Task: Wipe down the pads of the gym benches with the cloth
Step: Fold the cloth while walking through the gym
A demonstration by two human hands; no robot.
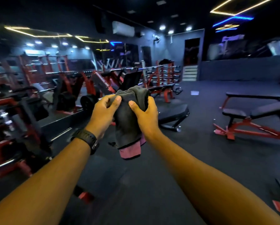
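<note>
Left hand (103, 112), black watch (87, 138) on wrist, raised mid-frame, thumb and fingers pinched on upper left edge of cloth (128, 122). Cloth dark grey, bunched, pink layer hanging at bottom, held in air between both hands. Right hand (146, 114) wrapped round cloth's right side, thumb pressed on front. Further right, two gym benches (256, 111), black pads, red frames, on dark floor (192, 143), well apart from cloth.

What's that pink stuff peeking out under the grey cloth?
Both the left hand and right hand grip the grey cloth. A pink layer pokes out at its bottom. How far up the pink goes is covered by the grey.
</note>
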